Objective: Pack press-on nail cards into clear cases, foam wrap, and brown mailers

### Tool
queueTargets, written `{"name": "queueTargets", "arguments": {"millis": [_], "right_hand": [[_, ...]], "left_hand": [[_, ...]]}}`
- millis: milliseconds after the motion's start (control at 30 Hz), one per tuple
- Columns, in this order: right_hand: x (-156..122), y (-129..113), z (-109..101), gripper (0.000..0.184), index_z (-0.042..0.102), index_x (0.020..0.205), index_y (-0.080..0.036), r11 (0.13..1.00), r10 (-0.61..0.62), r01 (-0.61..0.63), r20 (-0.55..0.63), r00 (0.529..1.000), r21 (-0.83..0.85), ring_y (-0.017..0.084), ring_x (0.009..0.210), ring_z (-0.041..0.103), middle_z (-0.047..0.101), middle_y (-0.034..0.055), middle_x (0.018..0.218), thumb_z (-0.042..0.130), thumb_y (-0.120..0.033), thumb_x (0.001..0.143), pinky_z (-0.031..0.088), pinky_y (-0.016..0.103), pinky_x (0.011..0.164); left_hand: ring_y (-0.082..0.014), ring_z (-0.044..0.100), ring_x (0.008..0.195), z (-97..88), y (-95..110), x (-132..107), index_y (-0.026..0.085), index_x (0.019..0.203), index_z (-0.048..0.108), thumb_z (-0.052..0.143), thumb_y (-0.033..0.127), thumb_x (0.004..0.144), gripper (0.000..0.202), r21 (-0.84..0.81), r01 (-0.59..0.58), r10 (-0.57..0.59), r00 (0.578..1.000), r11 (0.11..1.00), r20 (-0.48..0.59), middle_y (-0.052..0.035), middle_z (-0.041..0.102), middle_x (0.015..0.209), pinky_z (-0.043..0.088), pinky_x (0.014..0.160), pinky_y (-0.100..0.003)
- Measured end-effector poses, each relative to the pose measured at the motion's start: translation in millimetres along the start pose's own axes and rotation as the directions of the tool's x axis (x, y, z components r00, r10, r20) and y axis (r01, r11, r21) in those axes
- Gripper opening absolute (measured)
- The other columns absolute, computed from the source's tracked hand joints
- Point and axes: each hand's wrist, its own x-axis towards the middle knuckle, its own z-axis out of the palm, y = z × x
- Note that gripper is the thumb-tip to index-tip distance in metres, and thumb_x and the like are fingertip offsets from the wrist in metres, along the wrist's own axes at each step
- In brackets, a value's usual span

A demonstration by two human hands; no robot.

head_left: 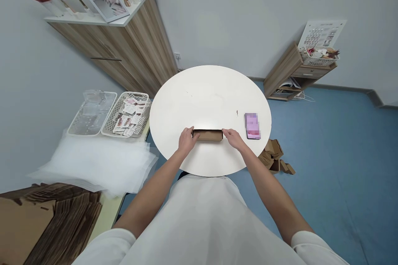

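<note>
A small brown cardboard box [208, 136] lies on the round white table [211, 91], close to its near side. My left hand [187, 140] grips the box's left end, with the thumb at its near corner. At the opposite end, my right hand [233, 137] has its fingers closed on the right edge. A dark line runs along the far edge of the box; its inside cannot be made out clearly. To the right of my right hand lies a purple package [252, 126], its face blurred.
On the left stand a basket of small packets [127, 114], a basket of clear plastic pieces [93, 112], white sheets [96, 159] and stacked flat cardboard [62, 223]. Folded brown boxes [273, 155] lie on the floor at right. A wooden cabinet [124, 45] stands behind.
</note>
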Motion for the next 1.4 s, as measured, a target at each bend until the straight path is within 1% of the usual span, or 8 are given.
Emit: {"name": "queueTargets", "arguments": {"millis": [300,533,633,767,867,1133,1267,1400], "right_hand": [[1.9,-3.4,2.7,0.044,0.056,0.067,-0.022,0.999,0.007,-0.009,0.031,0.999,0.048,0.018,0.073,0.051,0.059,0.0007,0.069,0.034,-0.059,0.075,0.037,0.028,0.065],[0.5,-3.1,2.2,0.039,0.061,0.090,-0.025,0.988,0.034,-0.038,0.032,0.999,0.147,0.017,0.075,0.053,0.062,0.0004,0.090,0.043,-0.054,0.073,0.040,0.030,0.072],[1.2,-3.1,2.1,0.040,0.062,0.094,-0.024,0.980,0.058,-0.065,0.042,0.997,0.189,0.017,0.076,0.054,0.061,0.0008,0.098,0.045,-0.054,0.073,0.040,0.032,0.075],[2.8,-6.4,3.8,0.043,0.065,0.080,-0.020,0.977,0.101,-0.102,0.017,0.995,0.184,0.018,0.073,0.056,0.063,0.0030,0.086,0.040,-0.054,0.075,0.040,0.034,0.077],[3.5,-8.0,6.3,0.037,0.065,0.089,-0.021,0.969,0.100,-0.097,0.000,0.995,0.227,0.016,0.074,0.056,0.061,0.0034,0.095,0.044,-0.048,0.075,0.042,0.032,0.076],[1.2,12.3,14.0,0.048,0.048,0.118,-0.023,0.969,0.135,-0.132,0.001,0.991,0.210,0.013,0.071,0.058,0.056,0.0049,0.103,0.051,-0.039,0.073,0.044,0.031,0.072],[-1.8,17.4,21.5,0.046,0.048,0.117,-0.025,0.969,0.130,-0.123,-0.021,0.991,0.214,0.014,0.077,0.058,0.050,0.0063,0.118,0.049,-0.038,0.074,0.045,0.031,0.073],[-3.6,15.0,30.0,0.043,0.049,0.116,-0.024,0.961,0.142,-0.117,-0.084,0.986,0.251,0.014,0.081,0.058,0.053,0.0054,0.117,0.047,-0.033,0.074,0.044,0.033,0.078]], "left_hand": [[-0.0199,0.052,0.083,-4.7,-1.3,-0.9,0.021,0.113,0.048,0.050,0.035,0.077,0.038,-0.091,-0.068,0.069,0.998,0.994,0.005,-0.0055,0.055,0.087,0.041,0.075,-0.032],[-0.0177,0.052,0.083,-13.9,-2.6,-9.9,0.023,0.122,0.041,0.048,0.036,0.077,0.047,-0.185,-0.097,0.103,0.994,0.978,0.024,-0.0052,0.056,0.094,0.044,0.072,-0.031],[-0.0180,0.052,0.086,-17.8,-2.0,-12.2,0.023,0.118,0.047,0.044,0.042,0.078,0.044,-0.257,-0.057,0.070,0.997,0.965,0.042,-0.0056,0.056,0.097,0.044,0.070,-0.030],[-0.0183,0.052,0.093,-19.1,-1.6,-8.5,0.022,0.106,0.058,0.037,0.045,0.082,0.039,-0.390,0.038,-0.025,0.999,0.920,0.039,-0.0058,0.057,0.105,0.042,0.079,-0.031],[-0.0183,0.053,0.092,-15.3,-3.0,-4.3,0.020,0.097,0.061,0.041,0.045,0.080,0.036,-0.441,0.130,-0.121,0.991,0.888,0.049,-0.0063,0.058,0.103,0.041,0.081,-0.032],[-0.0151,0.055,0.084,-5.0,-16.4,-6.1,0.019,0.118,0.046,0.055,0.045,0.072,0.053,-0.431,0.267,-0.255,0.963,0.862,0.088,-0.0118,0.048,0.116,0.045,0.066,-0.027],[-0.0173,0.057,0.085,-4.2,-23.2,-7.9,0.019,0.118,0.047,0.050,0.049,0.074,0.053,-0.412,0.313,-0.233,0.944,0.855,0.234,-0.0110,0.056,0.109,0.045,0.066,-0.027],[-0.0188,0.060,0.086,-2.7,-25.9,-8.2,0.019,0.117,0.048,0.042,0.047,0.080,0.047,-0.391,0.236,-0.126,0.950,0.890,0.285,-0.0085,0.062,0.100,0.044,0.076,-0.032]]}}
